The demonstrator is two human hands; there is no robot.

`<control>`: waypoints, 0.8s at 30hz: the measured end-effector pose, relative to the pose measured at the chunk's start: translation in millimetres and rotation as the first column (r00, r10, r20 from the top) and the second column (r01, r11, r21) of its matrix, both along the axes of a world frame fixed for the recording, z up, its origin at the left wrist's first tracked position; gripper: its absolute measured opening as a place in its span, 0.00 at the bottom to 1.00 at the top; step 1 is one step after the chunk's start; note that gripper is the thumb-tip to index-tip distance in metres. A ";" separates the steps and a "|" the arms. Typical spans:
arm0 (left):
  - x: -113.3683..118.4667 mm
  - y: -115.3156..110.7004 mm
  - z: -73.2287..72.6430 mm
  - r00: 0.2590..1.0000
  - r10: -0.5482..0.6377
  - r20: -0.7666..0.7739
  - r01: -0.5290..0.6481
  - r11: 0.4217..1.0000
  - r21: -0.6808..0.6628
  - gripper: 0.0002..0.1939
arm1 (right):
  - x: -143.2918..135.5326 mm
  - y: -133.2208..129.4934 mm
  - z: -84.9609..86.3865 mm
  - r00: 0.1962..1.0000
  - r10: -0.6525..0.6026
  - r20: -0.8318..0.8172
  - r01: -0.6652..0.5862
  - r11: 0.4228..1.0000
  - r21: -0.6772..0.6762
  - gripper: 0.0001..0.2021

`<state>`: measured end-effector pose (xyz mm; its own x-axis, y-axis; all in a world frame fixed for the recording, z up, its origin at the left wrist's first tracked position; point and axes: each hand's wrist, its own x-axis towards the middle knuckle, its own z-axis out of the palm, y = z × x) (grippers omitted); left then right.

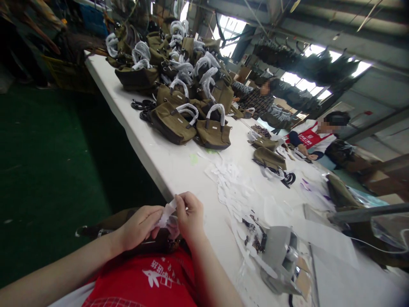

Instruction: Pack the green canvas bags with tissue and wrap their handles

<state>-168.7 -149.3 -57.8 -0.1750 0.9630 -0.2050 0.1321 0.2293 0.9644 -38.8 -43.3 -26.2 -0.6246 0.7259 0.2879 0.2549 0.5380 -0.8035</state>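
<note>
A crumpled strip of thin white wrapping paper (167, 216) stretches between my two hands, close above my lap. My left hand (143, 225) has its fingers closed on the lower left part of the strip. Thumb and fingers of my right hand (191, 215) pinch its upper right end. Under my hands lies a dark olive bag (119, 218), largely covered by my forearms and the red apron. Whether the paper goes around a bag handle, I cannot tell.
Olive handbags (174, 123) with white-wrapped handles are piled on the long white table (204, 187). Loose paper strips (231, 183) and a grey tape dispenser (277, 256) lie to the right. Across the table, a person in a red apron (309, 138) handles something small.
</note>
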 end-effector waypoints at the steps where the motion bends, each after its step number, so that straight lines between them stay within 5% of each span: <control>1: 1.2 1.4 -2.0 0.996 0.070 0.063 -0.069 0.997 -0.023 0.29 | 3.5 -3.3 9.1 0.998 0.000 -0.062 0.011 0.985 0.170 0.13; 4: -1.3 4.8 4.3 0.972 0.180 0.149 -0.179 0.984 -0.025 0.29 | 10.8 -9.9 34.0 0.981 0.148 -0.123 -0.071 0.872 0.484 0.08; 7: -9.3 3.1 29.5 0.995 0.092 0.040 -0.097 0.978 0.183 0.22 | 10.3 -7.4 46.5 0.981 0.162 -0.102 -0.104 0.897 0.429 0.09; 11: -11.0 5.8 50.4 0.946 -0.123 -0.299 0.215 0.930 0.299 0.15 | 8.3 -5.7 45.3 0.983 0.137 -0.122 -0.081 0.920 0.384 0.09; 15: -5.7 17.8 26.6 0.899 -0.169 -0.405 0.308 0.900 0.309 0.17 | 12.0 -14.1 37.4 0.983 0.143 -0.111 -0.072 0.872 0.484 0.09; 19: -12.8 17.9 9.8 0.880 -0.086 -0.466 0.228 0.939 0.258 0.21 | 17.6 -7.6 35.7 0.989 0.119 -0.084 -0.088 0.947 0.310 0.11; 21: -20.3 14.1 22.0 0.870 -0.043 -0.492 0.179 0.956 0.234 0.21 | 23.1 0.5 38.0 0.989 0.104 -0.104 -0.080 0.973 0.217 0.10; 24: -28.9 10.9 68.0 0.857 0.058 -0.512 0.118 0.945 0.304 0.21 | 35.0 7.5 43.2 0.991 0.100 -0.086 -0.083 0.980 0.183 0.17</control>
